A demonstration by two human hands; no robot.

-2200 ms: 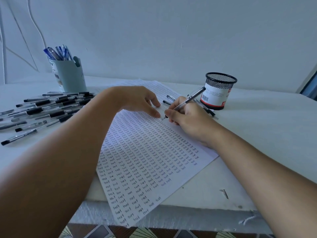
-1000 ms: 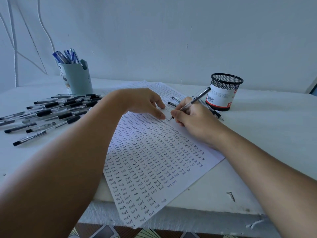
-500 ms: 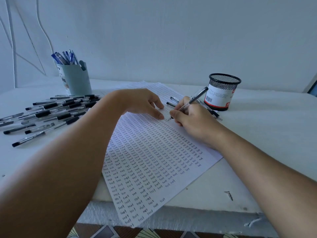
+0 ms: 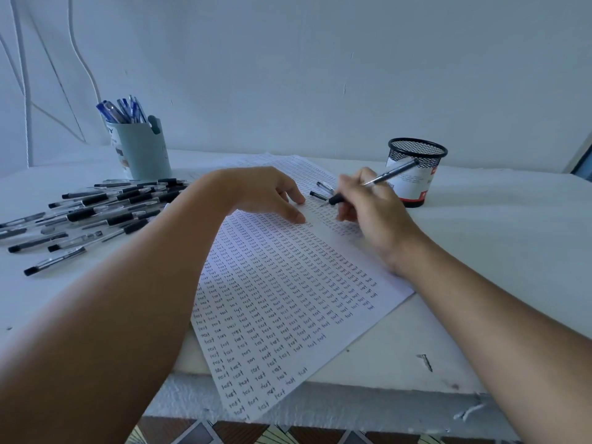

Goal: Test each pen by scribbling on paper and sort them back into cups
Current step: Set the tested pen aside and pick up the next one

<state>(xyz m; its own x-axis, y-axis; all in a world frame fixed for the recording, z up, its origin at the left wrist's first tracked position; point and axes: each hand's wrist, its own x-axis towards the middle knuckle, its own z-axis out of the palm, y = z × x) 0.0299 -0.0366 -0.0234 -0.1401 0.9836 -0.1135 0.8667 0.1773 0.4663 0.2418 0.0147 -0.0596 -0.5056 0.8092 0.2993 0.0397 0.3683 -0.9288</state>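
Observation:
My right hand (image 4: 373,211) grips a black pen (image 4: 389,173), its tip lifted just above the sheet of paper (image 4: 282,299) covered in rows of the word "test". My left hand (image 4: 266,193) rests on the paper with fingers pressing it flat, just left of the pen tip. A black mesh cup (image 4: 416,171) stands behind my right hand. A pale green cup (image 4: 144,152) holding several blue pens stands at the back left. A pile of black pens (image 4: 96,208) lies left of the paper.
Two more black pens (image 4: 322,190) lie on the paper's far edge between my hands. The white table (image 4: 499,245) ends near me, with a small screw (image 4: 425,362) near its front edge. A white wall stands close behind.
My right hand has lifted and tilted the pen, raising the tip off the paper; before, the tip was on the sheet writing. My left hand stays in place.

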